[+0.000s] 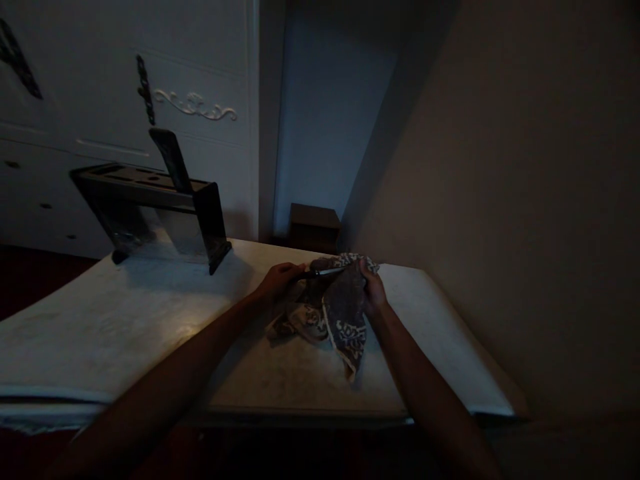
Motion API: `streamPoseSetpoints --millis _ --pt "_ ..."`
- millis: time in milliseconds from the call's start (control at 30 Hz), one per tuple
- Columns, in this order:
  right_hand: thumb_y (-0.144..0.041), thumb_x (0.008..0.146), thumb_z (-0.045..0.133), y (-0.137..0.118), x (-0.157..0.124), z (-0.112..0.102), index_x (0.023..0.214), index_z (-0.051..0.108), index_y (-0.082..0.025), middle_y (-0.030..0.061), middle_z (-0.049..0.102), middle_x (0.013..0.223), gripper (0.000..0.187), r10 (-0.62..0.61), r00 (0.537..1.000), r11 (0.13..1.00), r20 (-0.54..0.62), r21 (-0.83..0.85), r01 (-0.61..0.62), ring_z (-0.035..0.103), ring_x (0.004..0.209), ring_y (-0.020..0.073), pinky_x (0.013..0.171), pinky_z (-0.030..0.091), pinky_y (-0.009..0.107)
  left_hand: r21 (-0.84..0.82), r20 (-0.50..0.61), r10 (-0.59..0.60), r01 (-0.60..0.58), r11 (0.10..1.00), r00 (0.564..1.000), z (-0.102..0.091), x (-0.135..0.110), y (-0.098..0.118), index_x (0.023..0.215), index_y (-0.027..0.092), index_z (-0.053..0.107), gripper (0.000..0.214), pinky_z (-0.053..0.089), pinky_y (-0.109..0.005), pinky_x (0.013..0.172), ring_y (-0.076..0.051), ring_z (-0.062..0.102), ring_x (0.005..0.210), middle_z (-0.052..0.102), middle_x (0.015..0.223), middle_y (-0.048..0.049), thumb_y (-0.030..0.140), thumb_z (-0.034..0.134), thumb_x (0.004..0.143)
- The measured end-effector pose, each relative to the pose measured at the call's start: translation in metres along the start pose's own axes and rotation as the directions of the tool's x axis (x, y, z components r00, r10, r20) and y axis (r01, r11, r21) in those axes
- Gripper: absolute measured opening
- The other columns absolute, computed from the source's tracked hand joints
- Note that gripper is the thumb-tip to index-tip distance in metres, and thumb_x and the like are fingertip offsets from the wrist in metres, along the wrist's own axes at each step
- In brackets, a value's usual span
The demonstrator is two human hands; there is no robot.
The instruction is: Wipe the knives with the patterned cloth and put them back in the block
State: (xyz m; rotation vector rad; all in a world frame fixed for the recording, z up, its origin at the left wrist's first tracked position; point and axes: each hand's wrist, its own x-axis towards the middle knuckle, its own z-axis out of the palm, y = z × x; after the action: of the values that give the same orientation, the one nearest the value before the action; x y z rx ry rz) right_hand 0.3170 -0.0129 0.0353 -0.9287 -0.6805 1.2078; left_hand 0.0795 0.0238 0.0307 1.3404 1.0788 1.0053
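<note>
My left hand (278,283) is closed around the dark handle of a knife (325,272), whose blade points to the right. A dark patterned cloth (343,303) with pale trim is bunched in my right hand (373,288), which closes on it near the blade's far end. Part of the blade is hidden by the cloth's folds. The cloth's lower corners hang down over the table. To the left stands a knife block (150,220) with a clear front, and one black-handled knife (171,157) sticks up from its right end.
The pale table (75,327) runs across the view, its front edge close to me. A brown wall (480,200) rises along the right side. White cupboard doors (200,60) stand behind the table, and a small brown box-like piece (315,217) sits in the corner beyond it.
</note>
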Motion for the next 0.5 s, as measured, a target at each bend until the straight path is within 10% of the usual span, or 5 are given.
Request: streamPoseSetpoints --millis 233,500 --pt "-0.046 0.056 0.085 0.017 -0.013 0.023 0.087 0.072 -0.020 0.0035 0.076 0.089 0.043 -0.054 0.979 0.945 0.197 -0.308 0.114 0.070 0.080 0.0226 0.078 0.057 0.037 -0.009 0.219 0.108 -0.109 0.994 0.970 0.002 -0.012 0.003 0.093 0.015 0.073 0.050 0.051 -0.030 0.070 -0.020 0.065 0.079 0.072 0.091 -0.0080 0.055 0.076 0.063" --pt "-0.047 0.055 0.085 0.028 -0.012 0.025 0.092 0.073 -0.019 0.0059 0.076 0.095 0.048 -0.101 0.960 0.838 0.261 -0.498 0.223 0.070 0.090 0.0266 0.085 0.056 0.042 0.153 0.082 0.259 -0.269 0.951 0.962 -0.004 -0.007 -0.005 0.083 0.017 0.075 0.042 0.053 -0.034 0.077 -0.022 0.067 0.080 0.074 0.084 -0.0075 0.051 0.079 0.058"
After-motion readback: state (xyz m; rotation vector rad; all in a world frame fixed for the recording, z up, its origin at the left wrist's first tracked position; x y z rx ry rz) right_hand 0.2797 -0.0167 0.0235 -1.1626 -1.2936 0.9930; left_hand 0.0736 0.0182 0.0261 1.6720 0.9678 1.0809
